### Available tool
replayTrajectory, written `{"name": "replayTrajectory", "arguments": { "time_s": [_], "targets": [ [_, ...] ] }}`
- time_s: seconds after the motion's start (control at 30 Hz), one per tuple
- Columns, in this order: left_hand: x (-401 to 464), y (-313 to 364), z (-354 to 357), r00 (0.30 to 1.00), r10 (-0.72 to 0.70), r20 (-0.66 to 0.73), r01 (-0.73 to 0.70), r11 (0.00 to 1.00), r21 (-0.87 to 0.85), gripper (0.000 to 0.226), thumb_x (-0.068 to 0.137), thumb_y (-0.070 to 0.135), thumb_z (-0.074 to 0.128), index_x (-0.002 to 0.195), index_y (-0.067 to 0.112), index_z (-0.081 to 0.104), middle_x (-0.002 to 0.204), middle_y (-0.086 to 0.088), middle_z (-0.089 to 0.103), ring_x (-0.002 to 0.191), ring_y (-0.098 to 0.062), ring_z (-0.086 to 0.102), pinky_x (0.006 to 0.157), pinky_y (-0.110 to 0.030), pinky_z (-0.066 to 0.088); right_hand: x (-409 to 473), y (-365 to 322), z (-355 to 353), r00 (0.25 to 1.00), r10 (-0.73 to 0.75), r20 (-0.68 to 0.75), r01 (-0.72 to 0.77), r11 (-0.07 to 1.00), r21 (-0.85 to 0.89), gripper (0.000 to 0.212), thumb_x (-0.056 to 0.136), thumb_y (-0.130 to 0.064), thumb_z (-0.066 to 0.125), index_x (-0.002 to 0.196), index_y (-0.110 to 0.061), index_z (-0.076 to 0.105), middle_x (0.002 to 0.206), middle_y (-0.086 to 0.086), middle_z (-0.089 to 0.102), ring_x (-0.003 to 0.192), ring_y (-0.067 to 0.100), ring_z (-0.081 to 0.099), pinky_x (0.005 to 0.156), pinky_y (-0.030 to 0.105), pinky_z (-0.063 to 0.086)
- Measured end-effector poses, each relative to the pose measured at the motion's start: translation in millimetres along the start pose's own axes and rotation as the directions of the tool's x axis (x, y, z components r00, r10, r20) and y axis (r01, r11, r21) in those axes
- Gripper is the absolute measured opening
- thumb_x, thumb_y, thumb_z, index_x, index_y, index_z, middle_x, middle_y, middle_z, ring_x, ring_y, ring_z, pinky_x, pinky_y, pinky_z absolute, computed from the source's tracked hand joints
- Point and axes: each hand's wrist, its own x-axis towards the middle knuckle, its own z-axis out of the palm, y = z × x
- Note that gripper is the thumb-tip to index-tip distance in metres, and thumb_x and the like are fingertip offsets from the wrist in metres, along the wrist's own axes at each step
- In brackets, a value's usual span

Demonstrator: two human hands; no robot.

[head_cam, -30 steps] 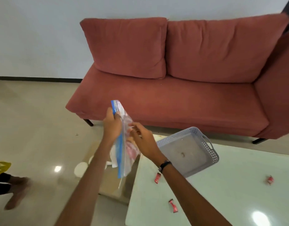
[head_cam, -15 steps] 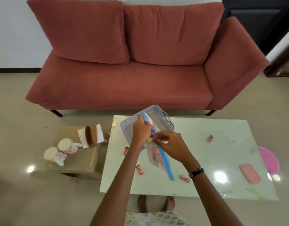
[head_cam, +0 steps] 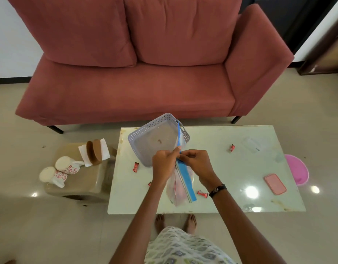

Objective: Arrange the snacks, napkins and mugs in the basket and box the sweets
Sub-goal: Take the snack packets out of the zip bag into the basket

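Sweets [head_cam: 202,193] dot the table [head_cam: 231,168] around both hands [head_cam: 163,163] pinching the zip bag [head_cam: 183,180] beside the basket [head_cam: 145,143].

A clear zip bag [head_cam: 180,184] of snacks with a blue seal hangs over the table's near edge, beside a tilted grey basket [head_cam: 145,149]; red sweets [head_cam: 135,167] lie scattered.

Red sofa [head_cam: 137,73], pale bench [head_cam: 231,168], beige stool [head_cam: 84,183], tiled floor [head_cam: 40,225].

Sofa stands against white wall [head_cam: 12,35], two back cushions, right armrest, dark legs. Glossy bench sits in front of it with light glare spots on top. Low stool just left of bench. Pink round mat [head_cam: 297,169] on floor, partly under bench's right edge. Dark doorway [head_cam: 290,21] at top right behind sofa arm. Bare feet [head_cam: 174,222] at bench's near edge; patterned garment [head_cam: 183,248] below.
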Motion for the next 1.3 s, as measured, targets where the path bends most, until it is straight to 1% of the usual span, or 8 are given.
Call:
{"name": "replayTrajectory", "arguments": {
  "time_s": [0.1,0.2,0.37,0.53,0.73,0.93,1.1,1.3],
  "targets": [
    [-7.3,-7.1,5.2,0.999,0.045,-0.013,-0.044,0.998,0.053,0.032,0.083,0.031,0.063,0.072,0.003,0.071,0.069,-0.018,0.068,0.071,-0.033,0.068,0.073,-0.048,0.059,-6.9,9.2,1.5,0.997,0.073,0.033,-0.076,0.992,0.098,0.013,0.076,-0.008,0.074,0.085,0.002,0.075,0.076,0.013,0.072,0.067,0.018,0.069,0.072,0.028,0.058],
    [-10.4,-16.4,7.1,1.0,-0.02,-0.025,0.02,1.0,0.0,0.024,0.08,0.019,0.056,0.067,0.003,0.07,0.077,-0.025,0.07,0.077,-0.04,0.069,0.072,-0.054,0.058,-12.7,15.9,-0.1,0.973,0.212,0.089,-0.227,0.943,0.242,0.021,0.071,-0.011,0.079,0.081,0.006,0.072,0.071,0.012,0.067,0.064,0.017,0.061,0.072,0.027,0.053],
    [-17.7,-25.9,11.8,1.0,-0.009,0.003,0.009,1.0,0.019,0.026,0.083,0.024,0.062,0.072,0.003,0.072,0.079,-0.026,0.07,0.078,-0.038,0.069,0.073,-0.049,0.059,-17.2,25.2,-3.5,0.943,0.281,0.179,-0.315,0.927,0.205,0.016,0.074,-0.008,0.077,0.066,-0.007,0.063,0.058,0.005,0.05,0.049,0.009,0.04,0.049,0.014,0.038],
    [-12.8,-37.8,9.4,0.998,-0.036,0.051,0.036,0.999,0.003,0.02,0.087,0.014,0.058,0.077,0.003,0.072,0.078,-0.02,0.071,0.08,-0.035,0.07,0.076,-0.045,0.06,-17.3,32.7,-8.9,0.891,0.326,0.316,-0.406,0.883,0.234,0.019,0.074,-0.006,0.076,0.064,-0.011,0.061,0.061,0.0,0.062,0.059,0.008,0.057,0.057,0.012,0.046],
    [-10.4,-42.3,3.3,0.988,-0.117,0.099,0.133,0.977,-0.165,0.017,0.09,0.009,0.057,0.093,-0.003,0.069,0.089,-0.014,0.07,0.081,-0.025,0.069,0.061,-0.018,0.058,-16.5,35.0,-10.7,0.86,0.355,0.367,-0.462,0.847,0.262,0.017,0.08,-0.017,0.072,0.065,-0.017,0.064,0.071,-0.004,0.068,0.071,0.005,0.064,0.065,0.011,0.052],
    [-6.8,-40.5,-0.3,0.987,-0.127,0.101,0.144,0.972,-0.183,0.015,0.092,0.012,0.055,0.09,0.002,0.066,0.088,-0.011,0.068,0.08,-0.022,0.068,0.062,-0.019,0.059,-12.9,32.1,-11.5,0.881,0.294,0.371,-0.396,0.887,0.239,0.012,0.088,-0.018,0.063,0.078,-0.014,0.066,0.082,0.002,0.065,0.08,0.008,0.063,0.076,0.013,0.054],
    [-4.8,-36.2,3.5,0.998,-0.055,0.044,0.048,0.989,0.141,0.022,0.082,0.036,0.067,0.084,0.016,0.06,0.08,-0.004,0.068,0.077,-0.02,0.069,0.073,-0.033,0.059,-11.1,24.9,-9.8,0.949,0.116,0.292,-0.106,0.993,-0.051,0.011,0.079,-0.004,0.071,0.085,0.002,0.065,0.089,0.02,0.068,0.087,0.029,0.069,0.085,0.034,0.057],
    [-5.9,-27.6,-2.6,0.986,0.096,0.133,-0.127,0.96,0.251,0.015,0.085,0.02,0.063,0.093,0.007,0.066,0.09,-0.011,0.071,0.082,-0.024,0.069,0.079,-0.043,0.059,-14.2,20.8,-10.7,0.978,0.063,0.198,-0.058,0.998,-0.031,0.007,0.078,-0.005,0.073,0.078,-0.004,0.066,0.081,0.012,0.068,0.078,0.024,0.068,0.077,0.026,0.058]
  ]
}}
